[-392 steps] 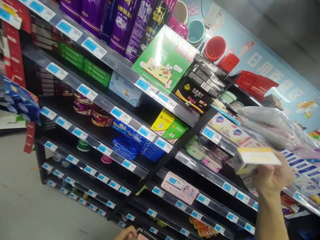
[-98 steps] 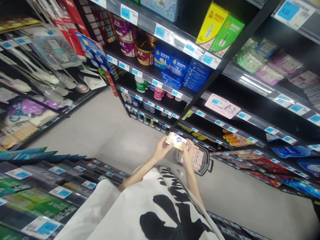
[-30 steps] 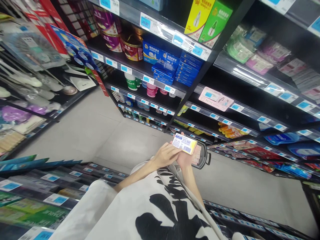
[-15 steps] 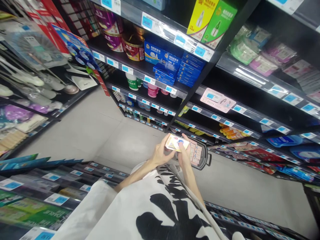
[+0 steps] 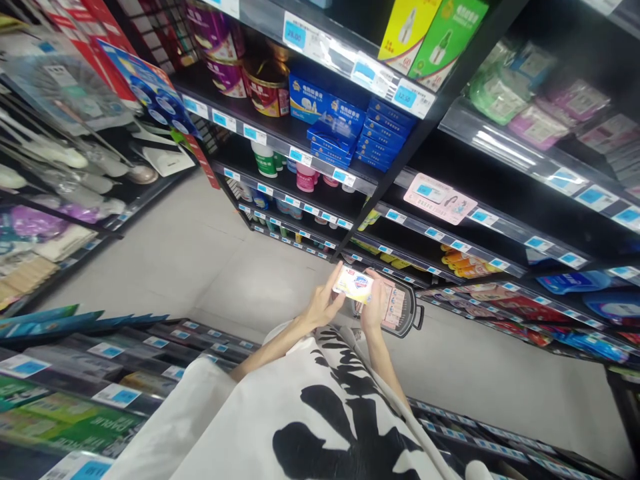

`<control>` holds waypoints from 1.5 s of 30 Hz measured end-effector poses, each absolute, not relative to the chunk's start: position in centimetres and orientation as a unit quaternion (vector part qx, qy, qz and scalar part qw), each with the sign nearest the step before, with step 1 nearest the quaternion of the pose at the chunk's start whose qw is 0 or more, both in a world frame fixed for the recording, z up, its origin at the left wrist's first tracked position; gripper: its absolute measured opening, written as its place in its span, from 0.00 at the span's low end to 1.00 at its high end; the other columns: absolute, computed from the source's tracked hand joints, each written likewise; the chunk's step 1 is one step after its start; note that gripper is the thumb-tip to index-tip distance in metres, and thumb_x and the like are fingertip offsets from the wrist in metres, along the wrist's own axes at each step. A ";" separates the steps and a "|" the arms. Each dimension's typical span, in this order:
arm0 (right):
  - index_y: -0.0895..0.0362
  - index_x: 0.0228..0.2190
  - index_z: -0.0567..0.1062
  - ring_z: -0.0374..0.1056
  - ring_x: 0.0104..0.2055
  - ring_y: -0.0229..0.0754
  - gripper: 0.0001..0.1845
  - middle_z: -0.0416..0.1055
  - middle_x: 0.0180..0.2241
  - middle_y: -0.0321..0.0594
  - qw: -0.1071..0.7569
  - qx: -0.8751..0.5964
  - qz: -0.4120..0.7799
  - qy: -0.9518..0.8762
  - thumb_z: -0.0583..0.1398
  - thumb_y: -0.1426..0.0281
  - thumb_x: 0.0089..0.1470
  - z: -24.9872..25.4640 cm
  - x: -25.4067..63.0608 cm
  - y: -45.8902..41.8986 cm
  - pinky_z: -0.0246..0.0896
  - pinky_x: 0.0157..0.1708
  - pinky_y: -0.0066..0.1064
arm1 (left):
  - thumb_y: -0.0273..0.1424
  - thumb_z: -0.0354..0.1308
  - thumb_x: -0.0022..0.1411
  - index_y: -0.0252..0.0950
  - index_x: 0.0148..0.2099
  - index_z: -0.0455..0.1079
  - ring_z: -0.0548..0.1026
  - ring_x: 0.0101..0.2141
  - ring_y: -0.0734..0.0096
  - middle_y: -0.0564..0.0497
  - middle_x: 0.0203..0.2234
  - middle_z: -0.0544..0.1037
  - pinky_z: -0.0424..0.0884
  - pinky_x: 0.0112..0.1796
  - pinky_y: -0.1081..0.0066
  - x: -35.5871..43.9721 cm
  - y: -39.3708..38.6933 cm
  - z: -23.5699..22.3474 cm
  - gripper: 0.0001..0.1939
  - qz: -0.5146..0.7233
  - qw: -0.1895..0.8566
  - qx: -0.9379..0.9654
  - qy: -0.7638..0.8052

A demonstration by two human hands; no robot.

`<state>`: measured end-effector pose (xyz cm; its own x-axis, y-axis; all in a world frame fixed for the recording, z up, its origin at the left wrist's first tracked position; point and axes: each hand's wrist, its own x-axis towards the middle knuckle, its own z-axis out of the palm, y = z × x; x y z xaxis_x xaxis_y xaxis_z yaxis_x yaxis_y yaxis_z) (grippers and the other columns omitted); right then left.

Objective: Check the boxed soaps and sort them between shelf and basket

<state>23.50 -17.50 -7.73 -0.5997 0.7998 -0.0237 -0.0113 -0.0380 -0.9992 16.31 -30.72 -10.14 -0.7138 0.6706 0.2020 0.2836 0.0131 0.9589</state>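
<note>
Between my two hands is a small white and yellow box (image 5: 356, 284) with a blue and red shield logo, which looks like a boxed bar of soap. My left hand (image 5: 324, 303) grips its left end, the fingers closed along that edge. At the right end, my right hand (image 5: 374, 308) is closed on it too. Below and just right of the box, a dark shopping basket (image 5: 411, 308) with a black handle stands on the floor, partly hidden by my right hand. Pink printed packs (image 5: 395, 303) lie inside the basket.
Shelving with blue price tags (image 5: 300, 156) rises ahead, holding blue boxes (image 5: 345, 120), tins (image 5: 265, 90) and yellow and green boxes (image 5: 447, 40). Wrapped utensils hang on a rack (image 5: 70, 147) at left. More shelves (image 5: 125, 393) stand close below. Grey floor (image 5: 215, 267) runs between.
The box has turned so its logo face now shows fully, and my right thumb has moved off that face to its right end. The basket has stayed in place.
</note>
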 end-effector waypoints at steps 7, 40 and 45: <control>0.55 0.46 0.79 0.72 0.44 0.46 0.26 0.78 0.45 0.43 0.329 -0.329 0.629 -0.622 0.56 0.48 0.65 -7.3 23.6 -17.5 0.65 0.46 0.37 | 0.51 0.46 0.75 0.31 0.77 0.49 0.71 0.24 0.68 0.53 0.25 0.76 0.70 0.30 0.70 16.1 -30.6 -10.1 0.40 0.612 0.177 0.348 0.688; 0.53 0.53 0.74 0.71 0.54 0.48 0.26 0.73 0.56 0.46 0.334 -0.340 0.622 -0.622 0.64 0.52 0.59 -7.3 24.3 -18.2 0.68 0.53 0.41 | 0.49 0.49 0.75 0.35 0.76 0.50 0.78 0.38 0.64 0.42 0.49 0.80 0.75 0.41 0.66 16.6 -31.1 -11.0 0.37 0.641 0.169 0.329 0.673; 0.55 0.50 0.77 0.74 0.50 0.50 0.30 0.78 0.49 0.46 0.304 -0.304 0.650 -0.626 0.73 0.59 0.47 -6.5 24.4 -18.8 0.71 0.52 0.44 | 0.42 0.54 0.69 0.35 0.69 0.59 0.74 0.32 0.69 0.42 0.48 0.78 0.75 0.33 0.70 16.5 -30.6 -12.4 0.30 0.717 0.206 0.234 0.623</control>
